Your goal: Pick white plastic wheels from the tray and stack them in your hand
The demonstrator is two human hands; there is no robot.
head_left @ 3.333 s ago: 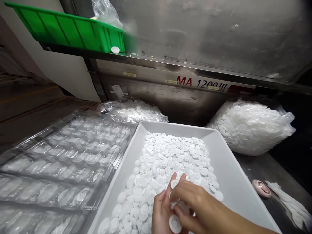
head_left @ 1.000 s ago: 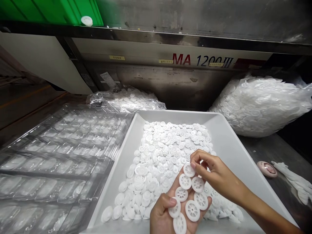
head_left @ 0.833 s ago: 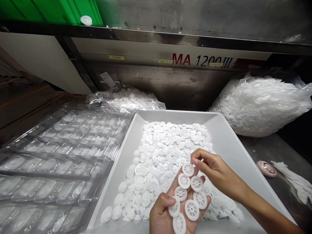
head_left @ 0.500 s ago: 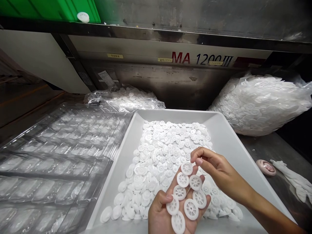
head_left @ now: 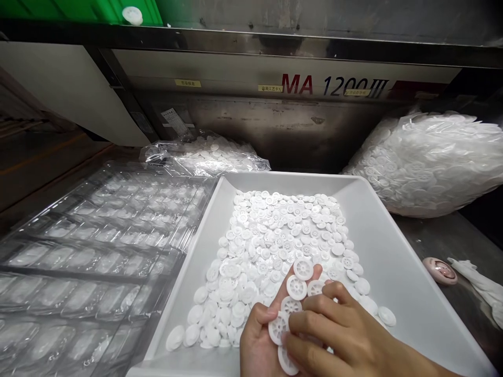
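Observation:
My left hand (head_left: 257, 343) is palm up over the near part of a grey-white tray (head_left: 375, 235), cradling several white plastic wheels (head_left: 279, 329) with spokes. Its thumb presses on the edge of one wheel. My right hand (head_left: 338, 330) lies over that palm with bent fingers, their tips against the wheels. It covers part of the palm and the wheels on its right side. Beneath both hands, a heap of loose white wheels (head_left: 259, 256) is spread across the tray floor.
Clear plastic blister trays (head_left: 78, 256) with white parts inside stand left. Bags of white wheels lie behind (head_left: 212, 154) and at right (head_left: 428, 167). A pink round object (head_left: 440, 270) and white glove (head_left: 479, 285) rest at right. A green container (head_left: 78, 11) is on the ledge above.
My right hand has moved down and left from the left fingertips onto the palm, covering several wheels. The left hand stays nearly in place. The view has shifted slightly.

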